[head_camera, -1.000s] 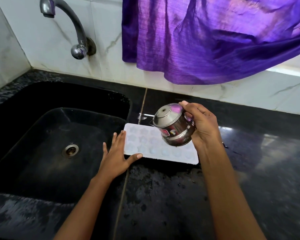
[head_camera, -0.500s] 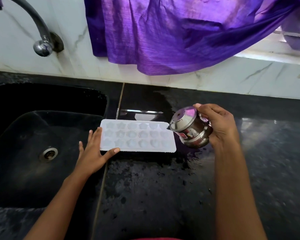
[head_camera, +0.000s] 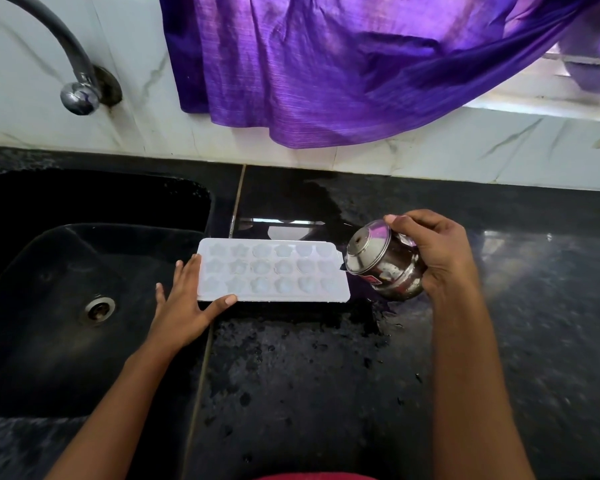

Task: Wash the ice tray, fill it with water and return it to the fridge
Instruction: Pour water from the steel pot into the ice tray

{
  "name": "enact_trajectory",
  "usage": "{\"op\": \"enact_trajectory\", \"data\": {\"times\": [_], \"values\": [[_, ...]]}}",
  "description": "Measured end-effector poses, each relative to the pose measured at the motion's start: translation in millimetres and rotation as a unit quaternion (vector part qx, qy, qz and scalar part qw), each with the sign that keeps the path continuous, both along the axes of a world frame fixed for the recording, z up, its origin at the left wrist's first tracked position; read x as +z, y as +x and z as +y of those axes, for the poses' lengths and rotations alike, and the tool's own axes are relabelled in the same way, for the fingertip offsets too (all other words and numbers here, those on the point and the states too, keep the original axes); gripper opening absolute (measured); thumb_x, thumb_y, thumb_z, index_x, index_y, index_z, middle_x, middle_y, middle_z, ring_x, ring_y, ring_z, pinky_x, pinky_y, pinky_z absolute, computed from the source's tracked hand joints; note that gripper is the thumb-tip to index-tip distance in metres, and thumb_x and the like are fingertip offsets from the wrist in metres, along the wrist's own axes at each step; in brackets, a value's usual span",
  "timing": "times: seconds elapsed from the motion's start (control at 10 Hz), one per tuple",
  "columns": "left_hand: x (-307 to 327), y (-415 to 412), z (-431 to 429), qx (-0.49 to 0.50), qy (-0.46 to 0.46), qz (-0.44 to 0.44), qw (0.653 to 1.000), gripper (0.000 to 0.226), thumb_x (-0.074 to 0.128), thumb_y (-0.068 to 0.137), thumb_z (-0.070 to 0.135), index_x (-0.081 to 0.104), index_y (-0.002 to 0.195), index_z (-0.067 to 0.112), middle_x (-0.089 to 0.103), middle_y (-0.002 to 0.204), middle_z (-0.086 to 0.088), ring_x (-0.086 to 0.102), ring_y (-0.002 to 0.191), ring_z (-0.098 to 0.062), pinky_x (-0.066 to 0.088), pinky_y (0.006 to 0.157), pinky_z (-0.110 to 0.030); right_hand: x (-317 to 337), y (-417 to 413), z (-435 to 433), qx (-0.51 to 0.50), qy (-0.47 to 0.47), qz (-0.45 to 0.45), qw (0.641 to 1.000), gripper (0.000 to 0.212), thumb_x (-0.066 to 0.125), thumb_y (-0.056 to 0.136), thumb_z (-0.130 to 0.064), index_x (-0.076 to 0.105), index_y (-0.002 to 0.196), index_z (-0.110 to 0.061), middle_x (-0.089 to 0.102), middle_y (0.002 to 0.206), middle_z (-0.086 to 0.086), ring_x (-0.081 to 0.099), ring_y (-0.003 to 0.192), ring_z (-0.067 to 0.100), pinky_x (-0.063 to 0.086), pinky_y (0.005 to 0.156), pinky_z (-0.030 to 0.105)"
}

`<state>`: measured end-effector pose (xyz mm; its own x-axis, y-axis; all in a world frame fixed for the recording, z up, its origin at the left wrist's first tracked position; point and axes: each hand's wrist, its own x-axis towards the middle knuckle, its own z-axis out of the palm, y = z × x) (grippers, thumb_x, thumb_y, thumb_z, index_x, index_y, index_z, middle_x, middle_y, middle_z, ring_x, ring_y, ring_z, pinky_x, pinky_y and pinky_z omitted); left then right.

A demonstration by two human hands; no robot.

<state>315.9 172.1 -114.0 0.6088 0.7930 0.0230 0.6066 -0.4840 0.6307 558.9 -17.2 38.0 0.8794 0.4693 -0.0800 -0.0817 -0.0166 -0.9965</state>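
A white ice tray with star-shaped cells lies flat on the black counter, just right of the sink. My left hand rests against its left end with straight fingers, thumb under the near edge. A small steel pot is gripped by my right hand and tilted with its mouth toward the tray's right end, a thin trickle of water at its rim. Several cells look wet or filled.
A black sink with a drain sits at the left, a curved tap on the wall above it. A purple cloth hangs over the back wall. The counter around the tray is wet.
The pot has moved from above the tray's middle to its right end and sunk lower. My left hand has stayed at the tray's left end. The view has shifted to the right.
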Motion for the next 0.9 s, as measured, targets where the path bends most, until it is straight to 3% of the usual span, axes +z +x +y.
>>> {"op": "enact_trajectory", "data": {"times": [0.2,0.3,0.4,0.7,0.9], "values": [[-1,0,0,-0.001,-0.002,-0.007,1.0,0.118,0.03,0.055,0.086,0.0,0.15,0.022,0.002,0.158,0.007,-0.014,0.136,0.001,-0.011,0.114,-0.047,2,-1,1,0.0,0.0,-0.01,1.0,0.015,0.074,0.073,-0.003,0.063,0.068,-0.01,0.059,0.063,0.001,0.055,0.047,0.002,0.05,0.058,0.025],[-1,0,-1,-0.001,-0.002,-0.007,1.0,0.117,0.034,0.057,0.085,0.001,0.15,0.021,0.002,0.158,0.006,-0.014,0.136,0.0,-0.012,0.113,-0.047,4,-1,0,-0.001,0.006,-0.017,1.0,0.017,0.074,0.073,-0.002,0.062,0.066,-0.011,0.061,0.053,-0.006,0.055,0.046,0.001,0.05,0.052,0.02],[-1,0,-1,-0.001,-0.005,-0.009,1.0,0.113,0.047,0.066,0.081,0.002,0.15,0.021,0.002,0.158,0.006,-0.013,0.137,0.0,-0.012,0.114,-0.048,6,-1,0,-0.003,0.017,-0.018,1.0,0.018,0.075,0.072,-0.002,0.061,0.065,-0.013,0.061,0.049,-0.011,0.056,0.046,0.001,0.049,0.049,0.018],[0,0,-2,-0.003,-0.002,-0.014,1.0,0.112,0.046,0.066,0.081,0.002,0.15,0.021,0.002,0.158,0.007,-0.014,0.134,0.003,-0.012,0.113,-0.047,11,-5,-2,-0.003,0.021,-0.029,0.999,0.017,0.074,0.073,-0.002,0.061,0.066,-0.011,0.06,0.06,-0.004,0.057,0.047,0.0,0.049,0.049,0.017],[1,0,-3,-0.002,-0.002,-0.015,1.0,0.104,0.044,0.068,0.068,0.002,0.15,0.021,0.002,0.158,0.007,-0.014,0.134,0.002,-0.012,0.113,-0.047,12,-6,-3,-0.006,0.006,-0.021,1.0,0.017,0.075,0.073,-0.004,0.062,0.066,-0.013,0.061,0.064,-0.003,0.058,0.051,0.002,0.052,0.058,0.026]]}}
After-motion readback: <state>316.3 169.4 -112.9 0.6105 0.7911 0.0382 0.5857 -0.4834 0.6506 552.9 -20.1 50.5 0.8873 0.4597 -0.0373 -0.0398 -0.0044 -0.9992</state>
